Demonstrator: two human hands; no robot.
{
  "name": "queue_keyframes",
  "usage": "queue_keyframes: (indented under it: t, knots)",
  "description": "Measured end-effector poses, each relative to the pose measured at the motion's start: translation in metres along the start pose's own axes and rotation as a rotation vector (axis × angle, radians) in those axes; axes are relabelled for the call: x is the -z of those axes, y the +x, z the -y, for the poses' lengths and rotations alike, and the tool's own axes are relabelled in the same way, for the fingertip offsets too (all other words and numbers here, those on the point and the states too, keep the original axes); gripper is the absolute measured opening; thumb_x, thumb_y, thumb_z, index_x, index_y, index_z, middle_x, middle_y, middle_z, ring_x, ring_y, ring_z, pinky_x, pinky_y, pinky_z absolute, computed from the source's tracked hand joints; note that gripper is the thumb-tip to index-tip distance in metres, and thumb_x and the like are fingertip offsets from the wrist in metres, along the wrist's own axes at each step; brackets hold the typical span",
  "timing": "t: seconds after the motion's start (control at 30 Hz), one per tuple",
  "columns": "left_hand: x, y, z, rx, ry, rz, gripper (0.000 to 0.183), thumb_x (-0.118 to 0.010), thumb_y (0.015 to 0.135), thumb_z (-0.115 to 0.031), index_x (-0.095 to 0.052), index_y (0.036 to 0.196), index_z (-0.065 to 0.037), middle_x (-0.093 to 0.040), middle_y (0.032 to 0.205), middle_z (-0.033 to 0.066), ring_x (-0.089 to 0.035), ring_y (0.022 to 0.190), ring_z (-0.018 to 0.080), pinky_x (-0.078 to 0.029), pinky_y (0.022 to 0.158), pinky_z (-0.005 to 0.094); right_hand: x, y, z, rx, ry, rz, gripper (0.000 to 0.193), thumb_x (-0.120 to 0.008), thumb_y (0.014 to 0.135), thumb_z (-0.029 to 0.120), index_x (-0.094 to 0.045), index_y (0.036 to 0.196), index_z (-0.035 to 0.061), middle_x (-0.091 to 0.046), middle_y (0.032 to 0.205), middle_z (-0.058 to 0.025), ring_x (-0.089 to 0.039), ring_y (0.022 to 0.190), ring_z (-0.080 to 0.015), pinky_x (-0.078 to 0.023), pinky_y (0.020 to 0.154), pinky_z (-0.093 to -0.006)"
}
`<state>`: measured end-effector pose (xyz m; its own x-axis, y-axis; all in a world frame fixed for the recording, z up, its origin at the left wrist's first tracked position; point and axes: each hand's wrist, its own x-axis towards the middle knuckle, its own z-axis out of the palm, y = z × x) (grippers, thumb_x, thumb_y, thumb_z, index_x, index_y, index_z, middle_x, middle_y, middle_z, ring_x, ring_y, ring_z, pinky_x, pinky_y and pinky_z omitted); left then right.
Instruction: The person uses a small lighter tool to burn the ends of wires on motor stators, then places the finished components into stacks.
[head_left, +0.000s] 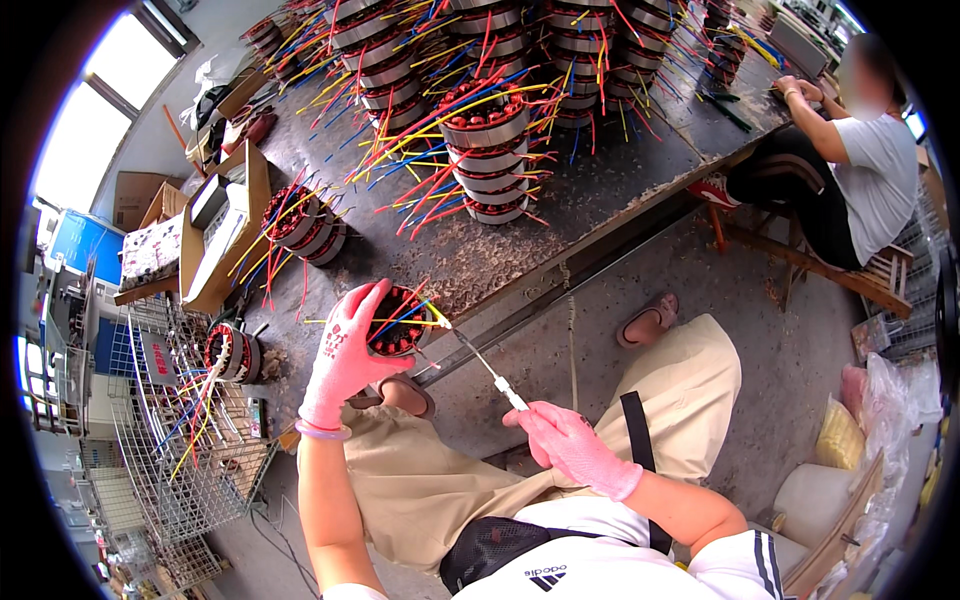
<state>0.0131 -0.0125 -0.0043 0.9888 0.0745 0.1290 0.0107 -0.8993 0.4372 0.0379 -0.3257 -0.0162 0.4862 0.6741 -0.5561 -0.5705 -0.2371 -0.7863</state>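
Both my hands wear pink gloves. My left hand [345, 350] is wrapped round the side of a motor stator [402, 338] at the near edge of the table. The ring has dark red windings inside, and yellow, blue and red wires stick out of it. My right hand [575, 450] is closed round a slim white-handled tool [508, 390]. Its thin shaft slants up and left toward the stator, and its far end meets a white bit beside the yellow wires. Whether the tip is hooked cannot be made out.
Tall stacks of wired stators [490, 150] stand on the dark table [640, 175], which is strewn with brown scraps. Single stators [305, 225] lie to the left, near a cardboard box [235, 225] and a wire rack [180, 440]. A seated person [850, 150] works at the far right.
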Motion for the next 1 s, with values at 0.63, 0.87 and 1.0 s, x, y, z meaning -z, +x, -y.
queue_keyframes:
  t: [0.63, 0.87, 1.0]
  knots:
    - [-0.001, -0.001, 0.0, 0.009, 0.014, -0.001, 0.102, -0.09, 0.051, -0.019, -0.045, 0.142, -0.003, -0.052, 0.133, 0.0182, -0.051, 0.123, 0.0381, -0.041, 0.105, 0.0447, 0.001, 0.003, -0.004, 0.014, -0.053, 0.002, 0.03, -0.047, 0.104, 0.026, -0.064, 0.11, 0.0023, -0.045, 0.059, 0.002, -0.041, 0.051, -0.0055, -0.033, 0.048, -0.0245]
    - [-0.001, 0.0, 0.0, 0.009, 0.005, 0.0, 0.102, -0.089, 0.051, -0.017, -0.046, 0.141, -0.003, -0.051, 0.133, 0.0181, -0.051, 0.122, 0.0381, -0.042, 0.105, 0.0445, 0.001, 0.006, -0.01, 0.032, 0.003, 0.013, 0.03, -0.045, 0.105, 0.027, -0.063, 0.114, 0.0037, -0.045, 0.057, 0.0037, -0.034, 0.046, -0.0039, -0.027, 0.044, -0.023]
    - [-0.003, -0.001, 0.002, 0.007, 0.002, 0.003, 0.102, -0.089, 0.051, -0.016, -0.045, 0.142, -0.003, -0.051, 0.134, 0.0181, -0.051, 0.123, 0.0378, -0.042, 0.105, 0.0438, 0.001, 0.005, -0.009, 0.035, -0.017, 0.005, 0.03, -0.047, 0.104, 0.026, -0.064, 0.11, 0.0023, -0.046, 0.059, 0.0012, -0.042, 0.051, -0.0063, -0.035, 0.049, -0.0251]
